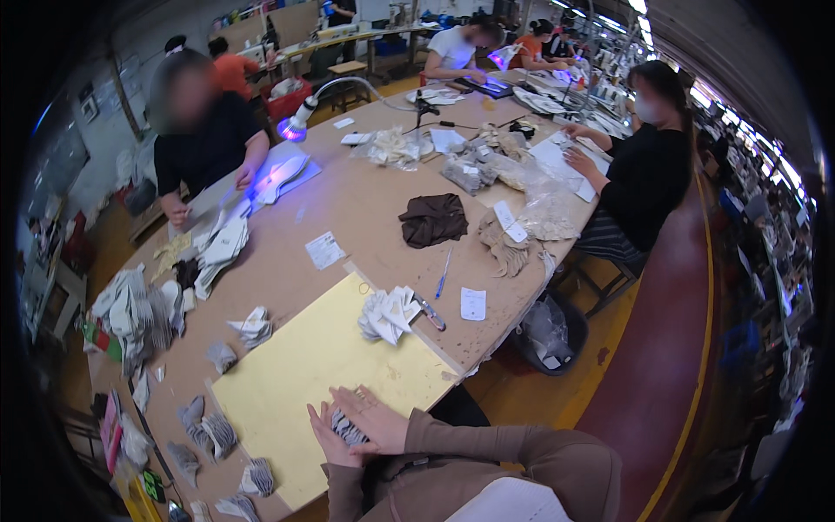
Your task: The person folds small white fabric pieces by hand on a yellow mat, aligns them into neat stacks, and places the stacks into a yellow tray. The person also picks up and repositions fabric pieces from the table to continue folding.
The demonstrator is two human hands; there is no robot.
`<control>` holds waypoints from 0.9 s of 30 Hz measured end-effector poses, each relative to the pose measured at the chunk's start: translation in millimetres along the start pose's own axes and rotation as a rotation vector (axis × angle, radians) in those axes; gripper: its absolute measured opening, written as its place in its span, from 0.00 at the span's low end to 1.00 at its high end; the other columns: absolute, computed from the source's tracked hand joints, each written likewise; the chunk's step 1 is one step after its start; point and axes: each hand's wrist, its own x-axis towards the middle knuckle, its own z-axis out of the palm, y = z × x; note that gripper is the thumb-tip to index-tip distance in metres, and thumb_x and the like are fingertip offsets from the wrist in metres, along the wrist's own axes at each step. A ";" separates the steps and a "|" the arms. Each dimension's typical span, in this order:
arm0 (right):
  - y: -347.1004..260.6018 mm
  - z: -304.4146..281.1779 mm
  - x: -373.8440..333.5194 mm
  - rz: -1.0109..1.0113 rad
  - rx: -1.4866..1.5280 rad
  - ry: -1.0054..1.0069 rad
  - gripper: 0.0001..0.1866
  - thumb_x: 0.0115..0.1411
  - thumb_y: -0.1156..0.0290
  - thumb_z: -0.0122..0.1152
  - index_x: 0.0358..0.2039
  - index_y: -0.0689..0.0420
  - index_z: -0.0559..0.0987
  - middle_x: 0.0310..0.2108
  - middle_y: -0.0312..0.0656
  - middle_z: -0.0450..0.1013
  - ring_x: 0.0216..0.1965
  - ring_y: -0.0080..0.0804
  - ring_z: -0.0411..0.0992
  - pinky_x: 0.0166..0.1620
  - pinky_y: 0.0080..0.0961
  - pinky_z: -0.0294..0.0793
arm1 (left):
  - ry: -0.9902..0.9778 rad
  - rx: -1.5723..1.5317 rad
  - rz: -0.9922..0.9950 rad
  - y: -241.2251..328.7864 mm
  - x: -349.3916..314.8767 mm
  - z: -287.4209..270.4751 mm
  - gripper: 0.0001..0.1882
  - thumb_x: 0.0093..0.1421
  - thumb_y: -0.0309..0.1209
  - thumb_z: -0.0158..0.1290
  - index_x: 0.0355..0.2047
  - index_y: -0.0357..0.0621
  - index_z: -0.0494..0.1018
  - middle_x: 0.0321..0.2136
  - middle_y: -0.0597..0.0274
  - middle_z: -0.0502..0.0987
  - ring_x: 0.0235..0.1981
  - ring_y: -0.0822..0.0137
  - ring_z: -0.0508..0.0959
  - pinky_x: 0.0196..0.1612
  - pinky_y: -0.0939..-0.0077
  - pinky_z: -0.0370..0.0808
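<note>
Near the front edge of the table, my left hand (332, 444) and my right hand (379, 422) close in from both sides on a small stack of grey cut pieces (348, 428). My right hand lies partly over the stack, so much of it is hidden. Both hands are above a yellow sheet (300, 383) taped to the table. Farther up that sheet rests a pile of white cut pieces (388, 315), with a cutter-like tool (430, 311) beside it. Left of the sheet stand several grey stacks (219, 433).
A blue pen (444, 273), a white label (473, 304) and a dark brown cloth (433, 219) lie beyond the sheet. Co-workers sit at the table's left and right sides. A lit lamp (296, 123) hangs at the far left. A bin (550, 335) stands below the right edge.
</note>
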 end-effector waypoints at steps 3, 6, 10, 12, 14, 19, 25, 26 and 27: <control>-6.0 1.2 3.7 0.021 -0.017 -0.110 0.57 0.54 0.43 0.61 0.69 0.68 0.42 0.71 0.58 0.38 0.73 0.50 0.36 0.71 0.52 0.34 | 0.024 -0.134 0.062 -4.7 8.4 0.4 0.38 0.68 0.40 0.43 0.69 0.38 0.37 0.64 0.43 0.56 0.61 0.55 0.64 0.61 0.64 0.67; -7.1 -0.6 2.9 -0.040 0.083 0.051 0.54 0.58 0.44 0.58 0.68 0.69 0.44 0.71 0.60 0.39 0.72 0.52 0.38 0.71 0.50 0.35 | -0.046 -0.055 0.000 -9.0 15.6 -2.0 0.36 0.67 0.38 0.45 0.68 0.38 0.42 0.61 0.46 0.59 0.60 0.56 0.65 0.61 0.64 0.68; -10.8 2.8 -1.5 0.002 0.061 0.058 0.55 0.57 0.43 0.58 0.68 0.68 0.44 0.70 0.60 0.40 0.73 0.50 0.38 0.71 0.48 0.36 | -0.086 -0.064 0.001 -11.9 15.6 -4.1 0.34 0.67 0.37 0.46 0.68 0.42 0.44 0.60 0.49 0.60 0.60 0.57 0.65 0.61 0.62 0.68; -11.4 3.8 -0.6 -0.009 0.039 -0.051 0.56 0.56 0.43 0.59 0.69 0.68 0.42 0.70 0.61 0.40 0.73 0.50 0.38 0.71 0.47 0.37 | -0.068 -0.093 -0.003 -12.6 13.5 -2.6 0.34 0.67 0.36 0.46 0.68 0.45 0.44 0.59 0.50 0.60 0.60 0.57 0.65 0.61 0.61 0.68; -9.8 2.4 3.7 -0.044 0.073 0.044 0.56 0.56 0.41 0.58 0.69 0.69 0.42 0.70 0.61 0.41 0.73 0.50 0.39 0.71 0.47 0.37 | -0.052 -0.122 -0.005 -12.6 12.7 -0.5 0.34 0.67 0.36 0.46 0.68 0.47 0.44 0.59 0.51 0.60 0.60 0.57 0.65 0.61 0.61 0.67; -6.3 -3.2 11.5 0.040 0.194 -0.018 0.56 0.59 0.38 0.52 0.68 0.70 0.42 0.70 0.62 0.41 0.72 0.51 0.40 0.71 0.47 0.38 | -0.012 -0.236 -0.008 -3.5 14.6 8.5 0.34 0.67 0.35 0.47 0.69 0.53 0.43 0.58 0.53 0.60 0.59 0.57 0.66 0.61 0.58 0.67; -4.9 7.9 5.0 0.006 0.113 0.054 0.53 0.59 0.41 0.55 0.70 0.64 0.43 0.70 0.60 0.43 0.71 0.51 0.44 0.71 0.49 0.38 | 0.045 -0.341 0.044 24.5 0.6 25.2 0.36 0.67 0.35 0.47 0.69 0.61 0.42 0.58 0.56 0.60 0.59 0.57 0.66 0.62 0.55 0.67; -4.0 10.0 4.4 0.001 0.091 0.119 0.53 0.59 0.42 0.55 0.70 0.64 0.44 0.70 0.59 0.43 0.71 0.51 0.44 0.71 0.50 0.37 | 0.046 -0.314 0.076 26.6 -1.6 26.5 0.36 0.66 0.34 0.47 0.69 0.62 0.41 0.58 0.56 0.60 0.59 0.57 0.65 0.62 0.54 0.67; -2.9 11.6 4.6 0.023 0.064 0.150 0.52 0.59 0.42 0.55 0.70 0.64 0.44 0.70 0.59 0.43 0.72 0.50 0.43 0.71 0.50 0.37 | 0.058 -0.305 0.089 27.4 -0.7 27.0 0.37 0.66 0.34 0.48 0.69 0.63 0.41 0.58 0.56 0.59 0.59 0.57 0.65 0.62 0.54 0.67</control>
